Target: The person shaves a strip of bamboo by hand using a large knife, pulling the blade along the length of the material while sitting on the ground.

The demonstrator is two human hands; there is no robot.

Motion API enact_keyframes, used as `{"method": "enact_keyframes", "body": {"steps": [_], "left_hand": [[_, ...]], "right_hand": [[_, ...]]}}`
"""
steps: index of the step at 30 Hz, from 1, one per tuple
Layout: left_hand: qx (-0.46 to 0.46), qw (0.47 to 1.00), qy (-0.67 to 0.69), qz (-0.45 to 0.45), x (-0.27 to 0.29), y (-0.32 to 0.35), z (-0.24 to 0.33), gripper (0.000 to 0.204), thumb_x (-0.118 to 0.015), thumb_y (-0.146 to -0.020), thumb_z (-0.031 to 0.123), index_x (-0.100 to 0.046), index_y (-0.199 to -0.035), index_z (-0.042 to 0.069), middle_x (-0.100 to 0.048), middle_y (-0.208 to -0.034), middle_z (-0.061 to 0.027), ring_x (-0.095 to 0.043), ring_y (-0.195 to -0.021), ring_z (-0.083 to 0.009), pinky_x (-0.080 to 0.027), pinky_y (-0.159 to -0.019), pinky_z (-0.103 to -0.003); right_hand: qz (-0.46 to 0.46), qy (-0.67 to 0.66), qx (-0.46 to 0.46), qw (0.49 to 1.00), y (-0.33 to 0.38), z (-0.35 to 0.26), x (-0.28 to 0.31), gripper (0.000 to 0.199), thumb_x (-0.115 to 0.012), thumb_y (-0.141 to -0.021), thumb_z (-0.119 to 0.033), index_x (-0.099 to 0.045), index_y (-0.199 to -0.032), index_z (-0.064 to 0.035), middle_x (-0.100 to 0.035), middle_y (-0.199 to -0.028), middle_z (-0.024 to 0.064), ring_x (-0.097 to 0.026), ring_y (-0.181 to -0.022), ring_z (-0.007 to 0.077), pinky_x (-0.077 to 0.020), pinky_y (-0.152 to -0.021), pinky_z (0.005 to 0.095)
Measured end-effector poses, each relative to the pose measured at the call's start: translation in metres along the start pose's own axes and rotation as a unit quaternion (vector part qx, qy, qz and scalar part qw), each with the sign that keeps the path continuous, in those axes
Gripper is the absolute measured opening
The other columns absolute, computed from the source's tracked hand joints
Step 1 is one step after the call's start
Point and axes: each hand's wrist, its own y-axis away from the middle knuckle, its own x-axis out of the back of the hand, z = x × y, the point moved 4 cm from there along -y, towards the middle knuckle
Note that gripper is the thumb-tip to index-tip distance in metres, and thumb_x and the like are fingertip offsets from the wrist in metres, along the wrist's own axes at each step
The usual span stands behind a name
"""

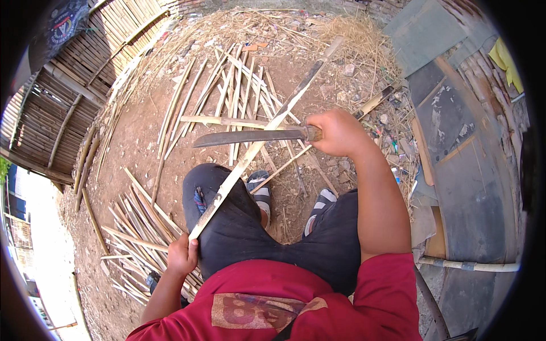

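My left hand [182, 255] is closed around the near end of a long split bamboo strip [240, 169]. The strip slants away over my left thigh toward the far right, pale along its near part and dark farther up. In my right hand [339, 132] is the wooden handle of a machete [250, 137]. Its broad dark blade points left and crosses the strip; I cannot tell whether the two touch. Just beyond the blade, another bamboo piece [222, 121] lies roughly level with it.
A pile of split bamboo strips [133, 238] lies at my left, and more strips [230, 85] are scattered on the dirt ahead. Dark weathered boards [472, 187] stand along the right. Dry straw [364, 42] and rubble cover the far ground. A bamboo-slat wall [119, 37] rises at the far left.
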Motion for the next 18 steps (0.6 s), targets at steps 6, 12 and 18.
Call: {"method": "enact_keyframes", "body": {"steps": [6, 12, 18], "left_hand": [[0.025, 0.995, 0.075, -0.065, 0.014, -0.012, 0.008, 0.046, -0.048, -0.106, 0.036, -0.052, -0.079, -0.001, -0.056, -0.066, -0.0272, -0.058, -0.066, -0.0516, -0.044, -0.060, -0.053], [0.008, 0.997, 0.057, -0.042, 0.015, -0.006, 0.001, 0.048, -0.047, -0.106, 0.037, -0.052, -0.077, -0.001, -0.056, -0.066, -0.0267, -0.058, -0.066, -0.0504, -0.045, -0.060, -0.052], [0.023, 1.000, -0.016, 0.012, 0.000, -0.004, 0.004, 0.041, -0.057, -0.101, 0.037, -0.053, -0.083, 0.000, -0.059, -0.069, -0.0282, -0.060, -0.071, -0.0520, -0.046, -0.062, -0.055]], "right_hand": [[0.123, -0.145, -0.204, 0.960, -0.004, 0.079, -0.003, 0.059, -0.081, -0.083, -0.031, -0.065, -0.129, 0.0011, -0.074, -0.109, 0.0216, -0.072, -0.102, 0.0323, -0.0544, -0.088, 0.0413], [-0.035, -0.022, -0.045, 0.998, -0.016, 0.000, -0.006, 0.052, -0.079, -0.084, -0.029, -0.067, -0.127, -0.0020, -0.073, -0.105, 0.0237, -0.072, -0.101, 0.0353, -0.0547, -0.088, 0.0436], [0.116, -0.140, -0.256, 0.950, -0.003, 0.104, -0.010, 0.064, -0.081, -0.081, -0.031, -0.063, -0.133, 0.0019, -0.072, -0.114, 0.0238, -0.070, -0.104, 0.0352, -0.0531, -0.093, 0.0417]]}}
